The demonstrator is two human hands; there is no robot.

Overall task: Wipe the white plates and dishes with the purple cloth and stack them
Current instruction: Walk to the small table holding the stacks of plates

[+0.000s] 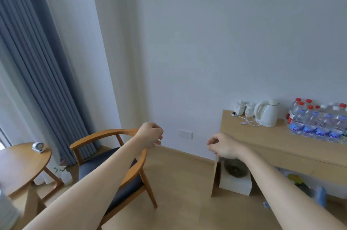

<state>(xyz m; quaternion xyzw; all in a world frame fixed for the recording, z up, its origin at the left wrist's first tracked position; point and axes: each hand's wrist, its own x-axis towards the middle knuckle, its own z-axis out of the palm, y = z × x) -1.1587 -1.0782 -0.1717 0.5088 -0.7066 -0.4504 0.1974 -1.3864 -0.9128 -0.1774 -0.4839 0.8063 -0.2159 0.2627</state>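
1. Task items: white plates, dishes and purple cloth are out of view; location cannot be told.

2. Hands:
- left hand (150, 135): raised fwd near frame ctr, forearm running up from lower left. Fingers curled into the palm, nothing held. Seen in front of the back rail of the wooden chair (112, 156); contact w/ the rail cannot be told.
- right hand (223, 147): about level w/ the left, a clear gap between the two. Fingers curled down and inward, thumb close to the fingertips, nothing held. Seen in front of the left end of the sideboard (281, 141).

3. Surroundings:
- Sideboard top, L to R: two white lidded cups (244, 109), white kettle (266, 113) w/ loose white cable (248, 121), group of water bottles (319, 122) w/ red and white caps.
- Under the sideboard's left end: white box (235, 184) w/ a dark round item on top, type unclear.
- Wall plate (185, 133) low on the wall, between the hands.
- Far left: round table (22, 164) carrying a small white clock (38, 147); blue-grey curtain (37, 60) behind.
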